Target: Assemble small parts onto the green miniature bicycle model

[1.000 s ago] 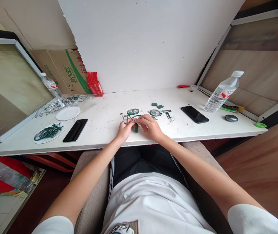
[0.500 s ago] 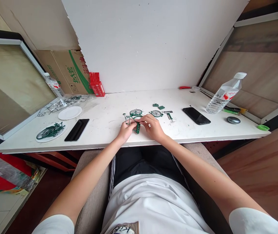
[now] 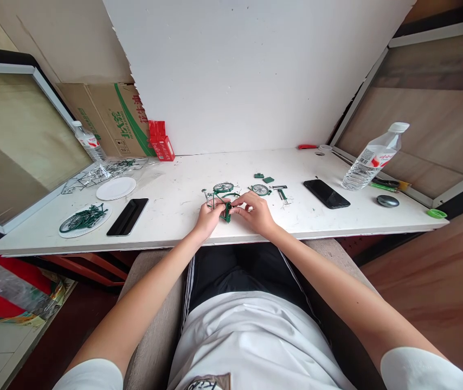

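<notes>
A small green model bicycle (image 3: 224,187), partly built, is tilted over the table's front half. My left hand (image 3: 208,218) is closed on its frame, thumb and fingers pinching near the green lower section (image 3: 227,213). My right hand (image 3: 258,212) has its thumb and forefinger pinched against that same section, on a small dark part mostly covered by the fingertips. Just beyond my right hand lie a loose spoked wheel (image 3: 261,189), two green blocks (image 3: 269,180) and a green T-shaped piece (image 3: 282,194).
On the left are a white plate (image 3: 100,219) piled with green parts, another plate (image 3: 116,188), a phone (image 3: 128,217) and a water bottle (image 3: 90,142). To the right are a black phone (image 3: 326,194), a second bottle (image 3: 373,160) and a mouse (image 3: 387,201). A red box (image 3: 162,147) stands at the back.
The model bicycle has turned slightly in my hands, its lower section now looking narrower. My right fingertips have shifted a little down and left along it.
</notes>
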`<state>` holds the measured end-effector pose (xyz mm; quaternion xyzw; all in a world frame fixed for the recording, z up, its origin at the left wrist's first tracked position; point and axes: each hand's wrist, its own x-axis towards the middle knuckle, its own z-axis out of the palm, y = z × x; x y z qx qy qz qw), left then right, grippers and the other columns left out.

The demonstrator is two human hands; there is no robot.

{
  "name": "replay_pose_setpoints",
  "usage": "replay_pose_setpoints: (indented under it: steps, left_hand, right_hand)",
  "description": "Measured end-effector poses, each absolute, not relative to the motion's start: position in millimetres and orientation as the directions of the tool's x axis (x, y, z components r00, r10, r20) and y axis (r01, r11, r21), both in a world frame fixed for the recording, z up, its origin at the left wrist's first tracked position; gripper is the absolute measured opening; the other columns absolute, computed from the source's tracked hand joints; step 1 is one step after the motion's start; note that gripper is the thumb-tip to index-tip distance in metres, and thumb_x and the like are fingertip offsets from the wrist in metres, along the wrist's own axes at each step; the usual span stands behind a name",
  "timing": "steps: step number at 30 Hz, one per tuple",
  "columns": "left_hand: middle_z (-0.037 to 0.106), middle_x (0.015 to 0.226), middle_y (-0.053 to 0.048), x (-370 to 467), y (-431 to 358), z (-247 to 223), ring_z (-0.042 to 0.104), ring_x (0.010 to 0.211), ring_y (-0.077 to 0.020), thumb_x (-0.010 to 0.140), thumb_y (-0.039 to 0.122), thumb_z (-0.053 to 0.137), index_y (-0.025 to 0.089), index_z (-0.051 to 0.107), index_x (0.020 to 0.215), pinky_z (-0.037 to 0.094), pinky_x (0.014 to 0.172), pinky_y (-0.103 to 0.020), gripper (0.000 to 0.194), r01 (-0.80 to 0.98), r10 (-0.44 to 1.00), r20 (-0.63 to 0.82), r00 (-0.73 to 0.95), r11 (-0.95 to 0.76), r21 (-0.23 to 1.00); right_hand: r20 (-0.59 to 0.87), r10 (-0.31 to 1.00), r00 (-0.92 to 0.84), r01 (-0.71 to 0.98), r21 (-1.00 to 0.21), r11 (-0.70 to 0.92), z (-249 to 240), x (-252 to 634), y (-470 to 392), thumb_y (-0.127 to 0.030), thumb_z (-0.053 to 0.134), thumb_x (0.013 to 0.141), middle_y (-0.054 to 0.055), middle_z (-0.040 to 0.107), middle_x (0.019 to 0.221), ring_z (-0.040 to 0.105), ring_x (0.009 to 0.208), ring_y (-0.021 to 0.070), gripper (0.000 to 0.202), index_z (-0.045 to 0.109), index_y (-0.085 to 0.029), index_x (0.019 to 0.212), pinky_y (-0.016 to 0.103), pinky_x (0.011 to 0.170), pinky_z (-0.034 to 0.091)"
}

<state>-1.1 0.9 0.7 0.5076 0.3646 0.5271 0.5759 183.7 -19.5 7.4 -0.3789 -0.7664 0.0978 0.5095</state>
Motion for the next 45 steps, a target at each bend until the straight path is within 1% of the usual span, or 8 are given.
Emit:
replay_pose_setpoints:
  steps: [10, 15, 25, 29, 34, 39, 42, 45]
  left_hand:
    - [0.073, 0.087, -0.006, -0.9, 0.7, 1.8, 0.065, 0.073, -0.0174, 0.077, 0.023, 0.071, 0.014, 0.076, 0.101, 0.053, 0.064, -0.029, 0.026, -0.242, 0.987, 0.081, 0.142, -0.044, 0.969]
    - [0.074, 0.091, -0.008, -1.9, 1.6, 0.4, 0.066, 0.078, -0.0180, 0.078, 0.023, 0.072, 0.015, 0.076, 0.101, 0.053, 0.070, -0.030, 0.025, -0.218, 0.983, 0.103, 0.152, -0.068, 0.974]
    - [0.073, 0.090, -0.006, -1.3, 2.8, -0.9, 0.066, 0.077, -0.0168, 0.077, 0.022, 0.072, 0.013, 0.076, 0.098, 0.054, 0.072, -0.030, 0.023, -0.231, 0.986, 0.104, 0.130, -0.072, 0.970]
    - [0.071, 0.085, -0.006, -1.6, 2.3, -1.2, 0.065, 0.075, -0.0176, 0.080, 0.031, 0.074, 0.014, 0.077, 0.099, 0.053, 0.069, -0.030, 0.025, -0.253, 0.982, 0.100, 0.158, -0.058, 0.966]
    - [0.073, 0.094, -0.008, -1.9, -0.6, 0.5, 0.069, 0.086, -0.0196, 0.076, 0.034, 0.085, 0.014, 0.075, 0.100, 0.054, 0.079, -0.033, 0.033, -0.237, 0.977, 0.142, 0.162, -0.102, 0.966]
    - [0.075, 0.098, -0.009, -2.1, -1.8, 1.1, 0.070, 0.091, -0.0204, 0.073, 0.034, 0.088, 0.014, 0.075, 0.098, 0.055, 0.083, -0.034, 0.035, -0.267, 0.980, 0.145, 0.139, -0.104, 0.958]
    - [0.075, 0.095, -0.008, -2.6, -1.8, 1.4, 0.071, 0.090, -0.0202, 0.073, 0.035, 0.089, 0.014, 0.075, 0.097, 0.055, 0.080, -0.033, 0.035, -0.280, 0.980, 0.146, 0.134, -0.104, 0.954]
    - [0.074, 0.091, -0.007, -3.0, -1.7, 1.3, 0.071, 0.085, -0.0194, 0.072, 0.036, 0.089, 0.014, 0.075, 0.098, 0.055, 0.077, -0.033, 0.036, -0.271, 0.978, 0.145, 0.153, -0.099, 0.958]
  right_hand:
    - [0.680, 0.709, -0.188, 0.502, -0.554, 0.664, 5.3, 183.5, -18.1, -0.038, 0.075, 0.097, 0.006, 0.080, 0.093, 0.069, 0.088, 0.0231, 0.015, 0.080, -0.025, 0.094, 0.035, 0.068, 0.055]
    - [0.717, 0.664, -0.213, 0.519, -0.492, 0.699, 7.6, 182.5, -18.8, -0.035, 0.071, 0.099, 0.006, 0.079, 0.095, 0.067, 0.091, 0.0243, 0.015, 0.080, -0.026, 0.092, 0.040, 0.081, 0.057]
    - [0.723, 0.632, -0.280, 0.527, -0.434, 0.730, 2.3, 183.0, -16.3, -0.024, 0.065, 0.101, 0.006, 0.078, 0.095, 0.067, 0.093, 0.0239, 0.019, 0.080, -0.025, 0.089, 0.040, 0.084, 0.056]
    - [0.721, 0.631, -0.284, 0.541, -0.423, 0.727, 0.2, 184.5, -14.3, -0.020, 0.065, 0.101, 0.006, 0.077, 0.095, 0.067, 0.093, 0.0239, 0.020, 0.080, -0.026, 0.089, 0.039, 0.083, 0.056]
    - [0.736, 0.605, -0.305, 0.544, -0.386, 0.745, -3.8, 185.5, -11.6, -0.016, 0.063, 0.100, 0.007, 0.077, 0.097, 0.064, 0.093, 0.0243, 0.021, 0.080, -0.026, 0.092, 0.040, 0.082, 0.056]
    - [0.733, 0.610, -0.301, 0.530, -0.403, 0.746, -0.4, 182.4, -14.2, -0.028, 0.067, 0.101, 0.008, 0.077, 0.101, 0.065, 0.098, 0.0248, 0.013, 0.079, -0.026, 0.098, 0.042, 0.087, 0.057]
    - [0.674, 0.685, -0.276, 0.549, -0.474, 0.688, 14.4, 193.9, -12.9, -0.038, 0.069, 0.100, 0.009, 0.078, 0.107, 0.068, 0.102, 0.0248, 0.019, 0.078, -0.023, 0.109, 0.038, 0.085, 0.057]
    - [0.452, 0.815, -0.363, 0.654, -0.500, 0.569, 36.3, 226.9, -7.1, -0.033, 0.067, 0.100, 0.007, 0.080, 0.101, 0.071, 0.088, 0.0206, 0.018, 0.080, -0.022, 0.105, 0.033, 0.080, 0.056]
